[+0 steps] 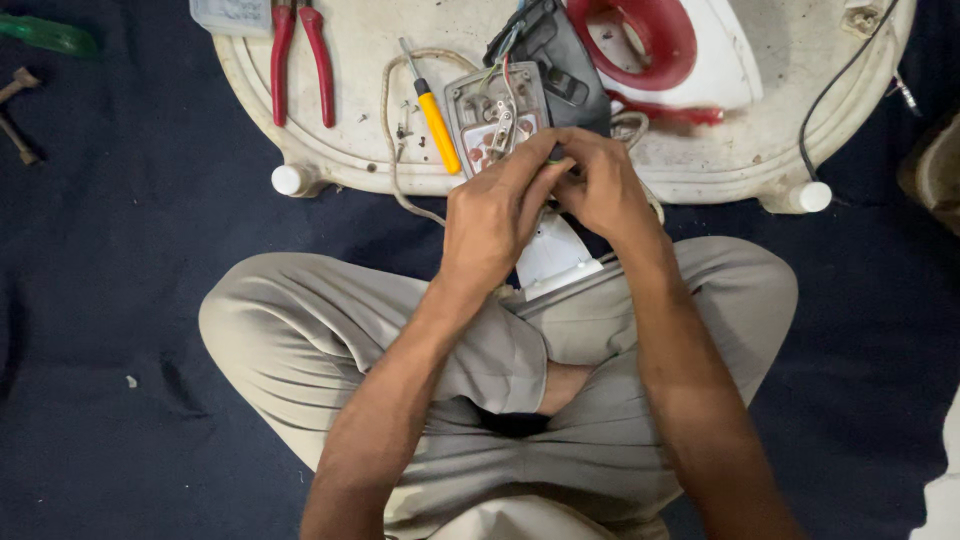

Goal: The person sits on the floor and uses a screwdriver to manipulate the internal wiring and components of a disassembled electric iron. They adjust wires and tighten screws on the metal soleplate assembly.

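I sit cross-legged on a dark blue cloth, both hands meeting above my lap. My left hand (492, 215) and my right hand (598, 185) pinch together on a small dark part at the near end of an opened grey iron base (490, 120) with wires and metal contacts showing. A white plastic piece (553, 255) sticks out below my hands. What the fingertips hold is mostly hidden.
An upturned white plastic stool top (700, 150) serves as a work surface, carrying red-handled pliers (300, 60), a yellow-handled screwdriver (435, 120), a braided cord (390, 130), small screws, a dark cover and a red-and-white iron body (660, 45). A green-handled tool (45, 35) lies far left.
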